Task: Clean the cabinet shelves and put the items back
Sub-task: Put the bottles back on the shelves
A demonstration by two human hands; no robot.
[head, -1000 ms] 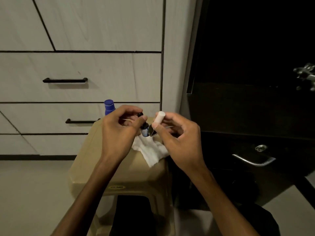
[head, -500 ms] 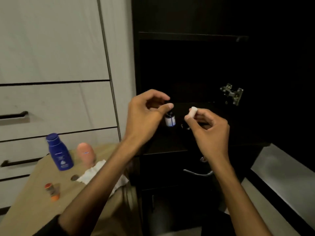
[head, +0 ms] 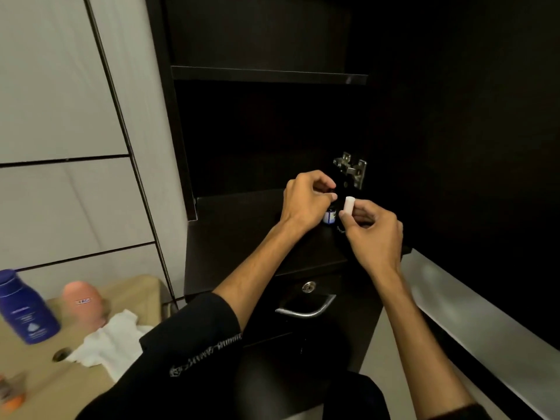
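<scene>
My left hand (head: 306,201) pinches the dark cap of a small blue-labelled bottle (head: 329,215) just over the dark lower shelf (head: 242,225) of the open black cabinet; whether the bottle touches the shelf I cannot tell. My right hand (head: 371,231) pinches a small white tube (head: 349,204) right beside the bottle, and something small and dark hangs under its fingers. On the beige stool (head: 75,374) at the lower left lie a white cloth (head: 112,344), a blue lotion bottle (head: 27,310), a pink container (head: 83,303) and a small orange item (head: 12,395).
An upper cabinet shelf (head: 266,74) runs above. A metal hinge (head: 350,169) sits on the cabinet's right wall close to my hands. Below the shelf is a drawer with a lock and chrome handle (head: 306,310). Light wood-grain drawers (head: 60,131) fill the left. The open cabinet door (head: 485,328) stands at right.
Both hands carried the small bottle and white tube from above the stool over to the cabinet and lowered them to the lower shelf. My view swung right.
</scene>
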